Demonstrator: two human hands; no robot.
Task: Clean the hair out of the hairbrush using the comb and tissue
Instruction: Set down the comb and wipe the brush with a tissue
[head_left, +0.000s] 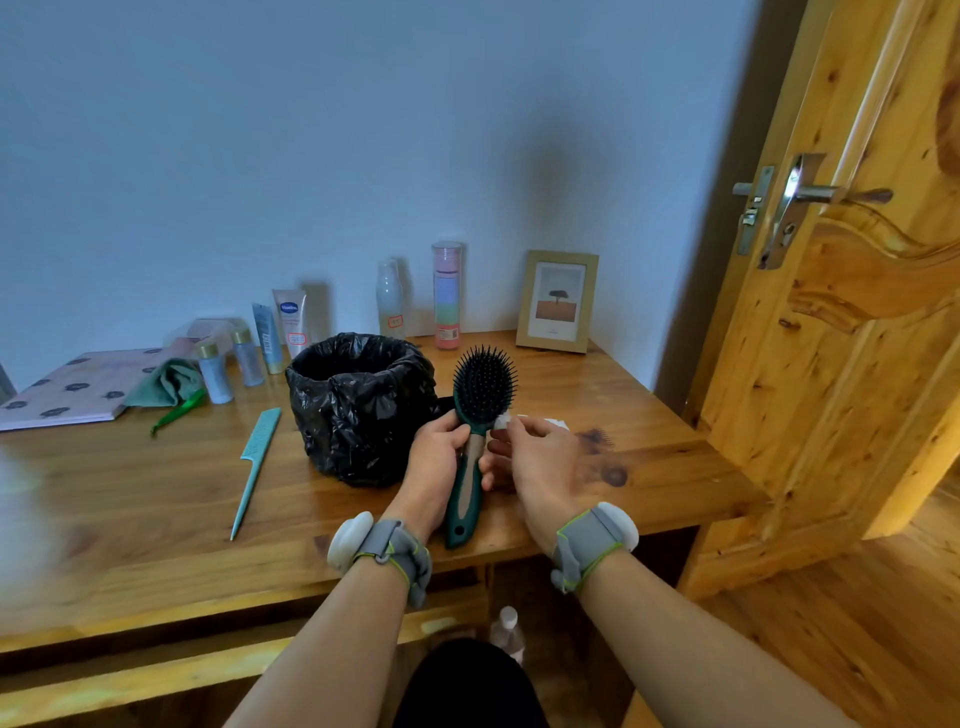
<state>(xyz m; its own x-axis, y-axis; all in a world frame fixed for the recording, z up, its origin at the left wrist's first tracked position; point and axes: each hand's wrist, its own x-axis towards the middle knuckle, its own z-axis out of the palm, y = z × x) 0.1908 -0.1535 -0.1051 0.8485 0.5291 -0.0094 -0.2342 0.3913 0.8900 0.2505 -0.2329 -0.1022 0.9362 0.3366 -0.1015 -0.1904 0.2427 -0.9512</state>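
White tissue, a small wad of it, is pinched in the fingers of the right hand and pressed against the lower right rim of the hairbrush, just where the head meets the handle. The left hand is closed round the upper handle, holding the brush upright with its bristles facing the person, above the near edge of the desk. A bin lined with a black bag stands just left of the brush. The comb lies untouched on the desk, well left of the bin. Judging by this, the wiping step is in hand; whether hair remains among the bristles is too fine to tell. The next move probably calls for dragging the tissue along the bristles, then dropping it into the bin.
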